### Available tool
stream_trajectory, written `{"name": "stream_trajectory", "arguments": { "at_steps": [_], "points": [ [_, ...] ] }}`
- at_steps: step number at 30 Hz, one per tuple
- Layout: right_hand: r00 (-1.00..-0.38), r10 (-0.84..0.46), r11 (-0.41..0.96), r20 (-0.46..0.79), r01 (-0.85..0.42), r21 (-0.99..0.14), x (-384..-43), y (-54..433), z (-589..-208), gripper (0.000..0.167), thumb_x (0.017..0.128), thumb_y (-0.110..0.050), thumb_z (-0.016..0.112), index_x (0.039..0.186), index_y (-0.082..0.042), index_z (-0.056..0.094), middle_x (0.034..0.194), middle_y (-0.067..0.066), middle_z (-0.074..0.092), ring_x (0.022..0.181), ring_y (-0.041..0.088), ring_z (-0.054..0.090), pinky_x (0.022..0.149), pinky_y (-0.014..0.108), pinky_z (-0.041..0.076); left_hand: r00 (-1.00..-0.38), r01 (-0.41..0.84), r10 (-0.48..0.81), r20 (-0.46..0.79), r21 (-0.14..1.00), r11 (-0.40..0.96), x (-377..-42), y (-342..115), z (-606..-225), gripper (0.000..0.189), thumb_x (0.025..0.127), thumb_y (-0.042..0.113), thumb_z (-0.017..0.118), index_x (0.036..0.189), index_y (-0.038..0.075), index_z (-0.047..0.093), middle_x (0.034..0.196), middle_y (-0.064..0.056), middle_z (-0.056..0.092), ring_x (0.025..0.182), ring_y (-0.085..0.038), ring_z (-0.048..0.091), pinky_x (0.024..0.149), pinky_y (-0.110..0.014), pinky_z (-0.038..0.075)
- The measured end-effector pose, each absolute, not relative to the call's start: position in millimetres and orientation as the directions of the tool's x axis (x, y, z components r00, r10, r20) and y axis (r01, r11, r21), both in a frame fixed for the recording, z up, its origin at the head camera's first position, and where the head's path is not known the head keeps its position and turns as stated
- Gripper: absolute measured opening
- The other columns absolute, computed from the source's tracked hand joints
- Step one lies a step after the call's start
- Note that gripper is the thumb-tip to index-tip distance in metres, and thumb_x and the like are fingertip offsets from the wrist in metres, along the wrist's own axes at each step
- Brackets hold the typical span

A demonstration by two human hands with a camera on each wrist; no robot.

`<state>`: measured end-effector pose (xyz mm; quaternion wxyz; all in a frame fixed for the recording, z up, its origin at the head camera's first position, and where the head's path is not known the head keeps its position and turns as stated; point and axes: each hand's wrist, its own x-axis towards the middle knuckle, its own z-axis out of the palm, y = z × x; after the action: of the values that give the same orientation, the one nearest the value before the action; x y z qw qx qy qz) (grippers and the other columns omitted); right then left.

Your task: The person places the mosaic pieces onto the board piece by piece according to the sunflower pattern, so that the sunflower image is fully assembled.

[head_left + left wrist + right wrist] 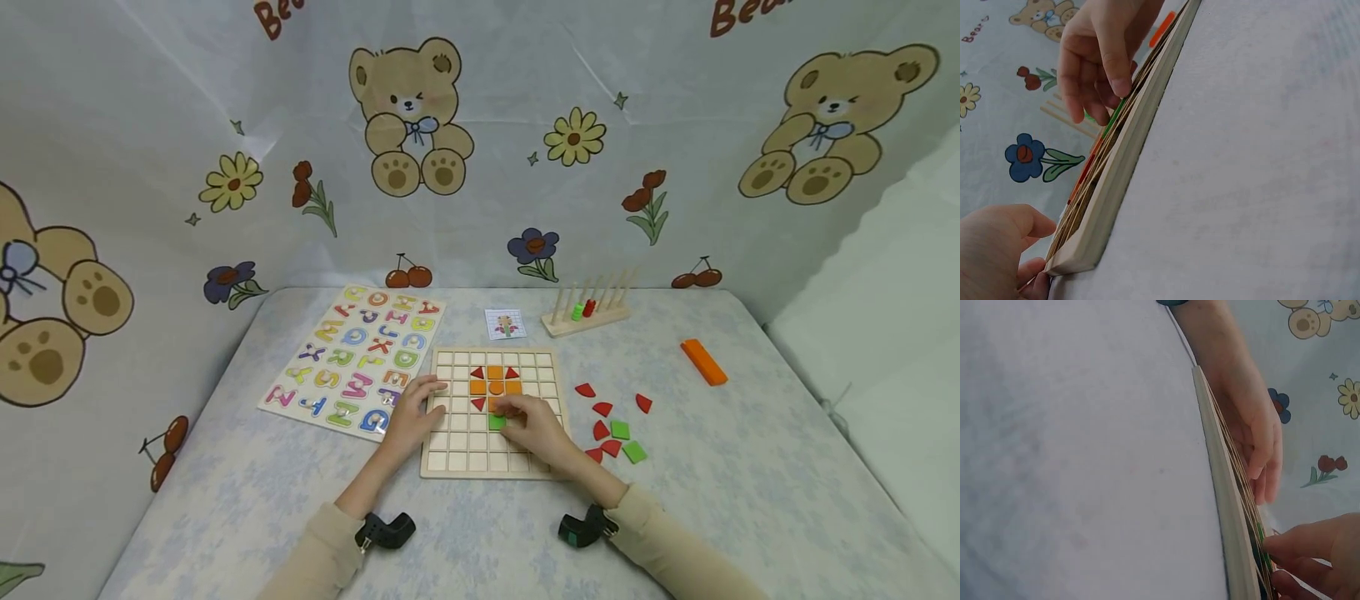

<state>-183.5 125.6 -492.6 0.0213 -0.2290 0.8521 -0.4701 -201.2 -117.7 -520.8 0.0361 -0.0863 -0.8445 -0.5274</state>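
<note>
A wooden grid board (447, 461) lies on the table, with orange tiles (477, 387) and red quarter-round tiles (477, 405) set in its middle cells. My right hand (536, 425) pinches a green square tile (497, 423) at a cell below the orange ones. The right thumb (1120, 86) shows against that green edge in the left wrist view. My left hand (411, 412) rests at the board's left edge, its fingers loosely extended onto the rim. From the right wrist side, the left hand (1254, 425) hangs relaxed along the board.
Loose red pieces (602, 430) and green squares (633, 452) lie right of the board. An alphabet board (300, 379) lies left, partly behind the left hand. Behind stand a pattern card (505, 324) and a peg rack (588, 321); an orange block (703, 362) lies far right.
</note>
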Motion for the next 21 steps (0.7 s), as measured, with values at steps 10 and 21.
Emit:
{"name": "stream_trajectory", "arguments": {
  "at_steps": [10, 21],
  "points": [
    [-0.924, -0.285, 0.530, 0.253, -0.372, -0.762, -176.9, 185.5, -484.8, 0.030, 0.084, 0.006, 0.069, 0.114, 0.005, 0.067, 0.095, 0.014, 0.073, 0.085, 0.023, 0.066, 0.074, 0.026, 0.055, -0.986, 0.165, 0.099, 0.136, 0.885, 0.436, -202.0, -118.1, -522.3, 0.035, 0.089, 0.009, 0.066, 0.124, 0.006, 0.067, 0.144, -0.013, 0.051, 0.139, -0.036, 0.044, 0.116, -0.052, 0.036],
    [-0.966, -0.157, 0.692, 0.206, -0.256, -0.675, -158.6, 280.2, -485.4, 0.035, 0.082, 0.000, 0.075, 0.116, 0.001, 0.068, 0.100, 0.011, 0.073, 0.091, 0.021, 0.063, 0.078, 0.025, 0.052, -0.988, 0.154, 0.095, 0.124, 0.888, 0.434, -201.9, -117.9, -523.5, 0.036, 0.089, 0.009, 0.065, 0.125, 0.007, 0.067, 0.145, -0.012, 0.051, 0.140, -0.035, 0.043, 0.116, -0.052, 0.036]
  ]
}}
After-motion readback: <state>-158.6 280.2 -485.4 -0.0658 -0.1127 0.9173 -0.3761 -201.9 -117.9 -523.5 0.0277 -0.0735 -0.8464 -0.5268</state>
